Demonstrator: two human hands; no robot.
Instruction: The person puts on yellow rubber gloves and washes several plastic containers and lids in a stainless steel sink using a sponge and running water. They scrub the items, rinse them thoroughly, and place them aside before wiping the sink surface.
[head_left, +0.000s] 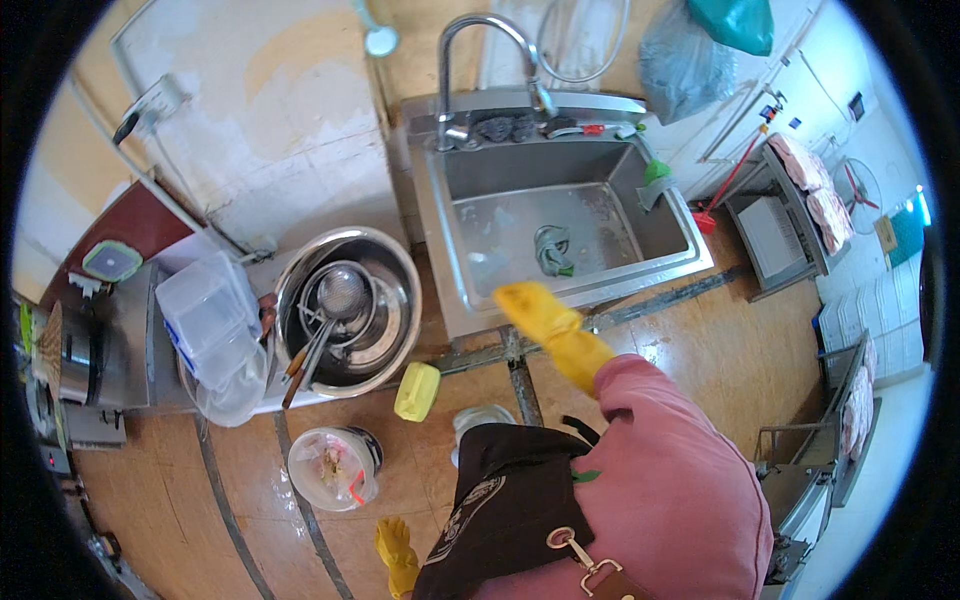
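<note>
My right hand (536, 311), in a yellow rubber glove, reaches over the front-left rim of the stainless steel sink (439, 225). Nothing shows in it, though its underside is hidden. A wet grey-green cloth (553, 250) lies on the sink floor beyond its fingertips. Down by my side hangs my left hand (395, 551), gloved in yellow too, with nothing in it. The bucket (300, 487) nearest to it holds scraps. Above the basin arches a chrome faucet (487, 21). Dark scrubbers (502, 129) and a red-marked brush (592, 130) rest on the back ledge.
Left of the sink, a large steel basin (412, 300) holds a strainer (341, 292) and long-handled utensils. Clear plastic containers (206, 307) are stacked beside it. A yellow container (417, 391) stands before me. Farther right are a red broom (705, 221) and a metal rack (814, 255).
</note>
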